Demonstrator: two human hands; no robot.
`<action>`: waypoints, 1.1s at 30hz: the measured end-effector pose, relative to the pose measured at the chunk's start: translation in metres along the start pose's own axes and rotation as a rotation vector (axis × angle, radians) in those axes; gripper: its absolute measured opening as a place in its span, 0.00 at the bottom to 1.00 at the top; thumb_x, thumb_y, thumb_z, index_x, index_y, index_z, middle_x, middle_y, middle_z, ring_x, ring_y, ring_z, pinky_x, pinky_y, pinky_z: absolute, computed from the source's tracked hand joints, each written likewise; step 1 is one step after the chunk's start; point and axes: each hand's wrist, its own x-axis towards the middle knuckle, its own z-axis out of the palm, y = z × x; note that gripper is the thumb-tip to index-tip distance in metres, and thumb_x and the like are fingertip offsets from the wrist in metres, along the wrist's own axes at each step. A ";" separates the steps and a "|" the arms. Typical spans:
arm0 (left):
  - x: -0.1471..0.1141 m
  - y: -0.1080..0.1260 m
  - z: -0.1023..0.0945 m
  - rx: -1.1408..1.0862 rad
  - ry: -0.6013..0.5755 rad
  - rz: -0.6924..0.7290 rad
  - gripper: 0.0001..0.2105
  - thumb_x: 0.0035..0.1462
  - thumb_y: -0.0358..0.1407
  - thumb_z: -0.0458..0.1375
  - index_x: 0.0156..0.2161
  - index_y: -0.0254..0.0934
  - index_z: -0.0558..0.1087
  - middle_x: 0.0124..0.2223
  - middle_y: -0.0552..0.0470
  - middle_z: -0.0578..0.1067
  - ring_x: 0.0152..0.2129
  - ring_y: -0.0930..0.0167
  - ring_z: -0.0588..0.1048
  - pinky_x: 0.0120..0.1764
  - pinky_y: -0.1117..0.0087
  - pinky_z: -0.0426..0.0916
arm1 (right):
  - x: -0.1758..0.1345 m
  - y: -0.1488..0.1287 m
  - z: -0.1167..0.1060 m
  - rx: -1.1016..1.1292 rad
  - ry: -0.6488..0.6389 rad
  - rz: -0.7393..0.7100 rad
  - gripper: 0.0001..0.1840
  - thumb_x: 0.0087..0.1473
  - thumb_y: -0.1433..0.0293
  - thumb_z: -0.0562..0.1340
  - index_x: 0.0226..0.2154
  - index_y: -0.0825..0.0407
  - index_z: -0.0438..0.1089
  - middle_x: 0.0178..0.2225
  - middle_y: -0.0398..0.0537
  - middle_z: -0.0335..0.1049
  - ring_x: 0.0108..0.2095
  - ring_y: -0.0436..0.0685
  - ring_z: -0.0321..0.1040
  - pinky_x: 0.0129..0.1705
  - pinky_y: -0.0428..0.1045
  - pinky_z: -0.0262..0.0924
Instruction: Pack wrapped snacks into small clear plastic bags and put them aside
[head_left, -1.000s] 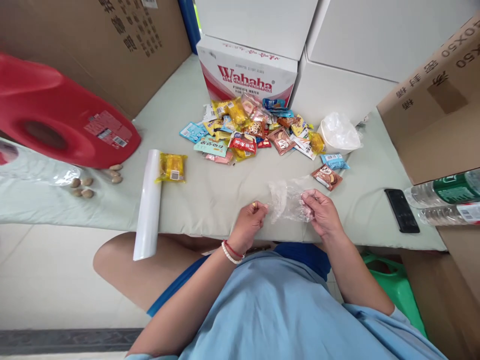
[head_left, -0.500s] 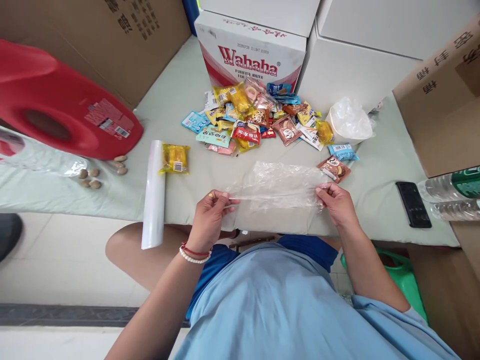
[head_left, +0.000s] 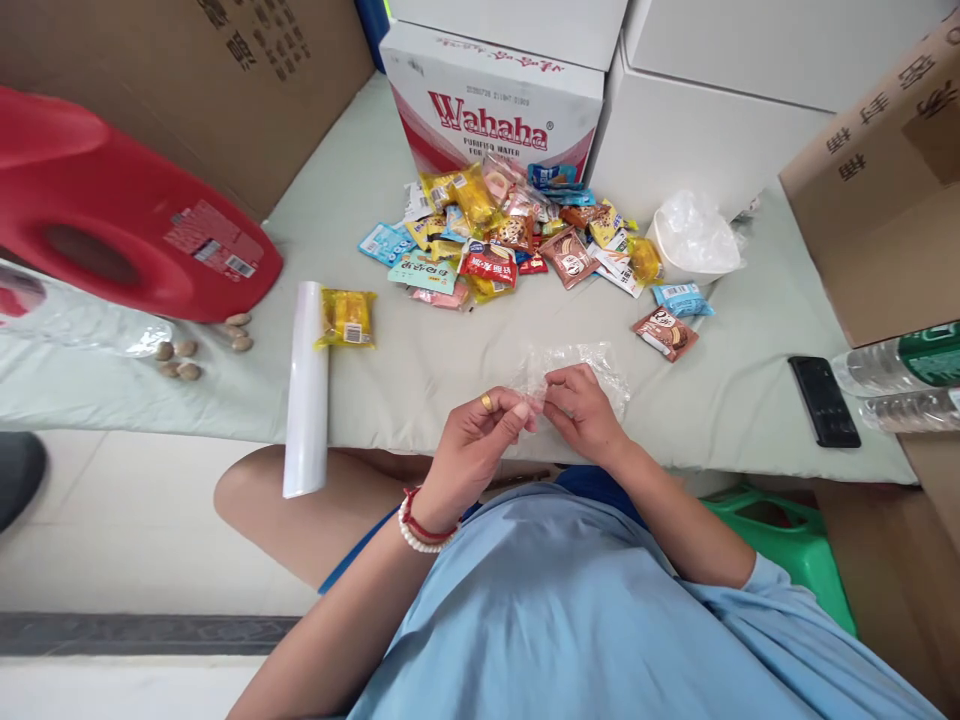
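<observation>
A: Where is the thin, clear, crinkled plastic bag [head_left: 609, 368]?

B: Over the near part of the counter [head_left: 420, 390], which is covered in pale green cloth, right of centre.

A: And the grip?

B: Narrow on both sides: the left hand [head_left: 480, 440] and right hand [head_left: 583, 412] nearly meet, fingertips pinching the bag towards its left end.

A: What surrounds them?

B: Farther away, a heap of colourful, shiny snack packets [head_left: 489, 262]; to the left, a smooth white roll [head_left: 306, 390]; to the right, a black rectangular phone [head_left: 823, 402].
</observation>
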 end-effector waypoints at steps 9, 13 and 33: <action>-0.001 -0.037 0.003 -0.271 0.214 -0.270 0.20 0.52 0.53 0.68 0.34 0.37 0.72 0.37 0.52 0.74 0.30 0.74 0.73 0.25 0.77 0.63 | -0.001 0.005 0.000 0.687 0.212 0.404 0.16 0.63 0.52 0.64 0.36 0.48 0.71 0.32 0.43 0.71 0.33 0.53 0.68 0.38 0.49 0.64; 0.009 -0.038 0.024 -0.286 -0.057 -0.412 0.29 0.51 0.62 0.65 0.38 0.34 0.76 0.37 0.48 0.75 0.32 0.71 0.75 0.27 0.74 0.69 | -0.006 -0.002 0.002 0.668 0.234 0.427 0.16 0.60 0.53 0.67 0.35 0.48 0.71 0.31 0.42 0.71 0.32 0.53 0.67 0.36 0.48 0.64; 0.032 -0.013 -0.063 0.033 -0.173 -0.396 0.23 0.45 0.51 0.76 0.32 0.36 0.73 0.33 0.52 0.79 0.32 0.72 0.77 0.36 0.72 0.72 | -0.012 0.011 -0.067 0.721 0.245 0.618 0.15 0.58 0.55 0.69 0.34 0.47 0.69 0.28 0.40 0.69 0.21 0.49 0.64 0.21 0.45 0.59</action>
